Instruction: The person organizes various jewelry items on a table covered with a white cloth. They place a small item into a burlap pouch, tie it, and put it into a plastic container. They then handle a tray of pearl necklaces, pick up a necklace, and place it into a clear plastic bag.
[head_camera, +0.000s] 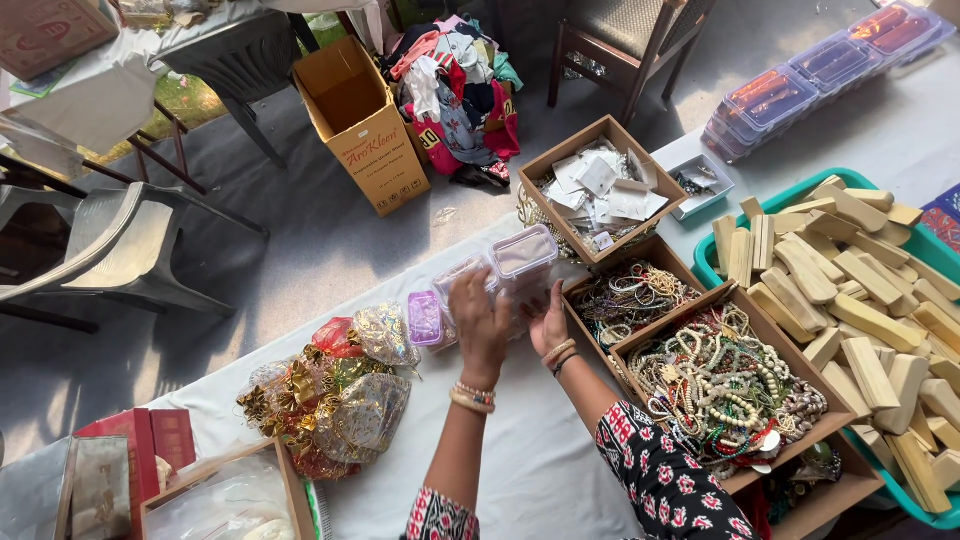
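— Containers first: what do we see our hands on?

— Clear plastic containers (505, 262) with pale lids, bunched at the far edge of the white-covered table (530, 450). Our left hand (480, 322) lies over the near one, fingers spread and curved across its lid. Our right hand (549, 322) presses flat against the side of the cluster, fingers together. We cannot tell whether either hand truly grips a container or only rests on it.

— And just beside them?

— To the left, a small purple-lidded box (425, 318) touches the cluster. Further left lies a heap of shiny gift pouches (330, 395) in gold and red. To the right stands a cardboard tray of beaded necklaces (632, 295), and nearer to us a larger tray of beads (725, 385), piled high.

— Beyond those?

— Behind the necklaces, a cardboard box of small white packets (600, 188). At the right, a teal tub (708, 268) heaped with pale wooden blocks (860, 300). Near our left elbow, red boxes (150, 440) sit at the table's corner.

— And off the table?

— On the grey floor, an open cardboard carton (365, 125) stands beside a pile of clothes (455, 90); a grey plastic chair (120, 245) is well apart, to the left.
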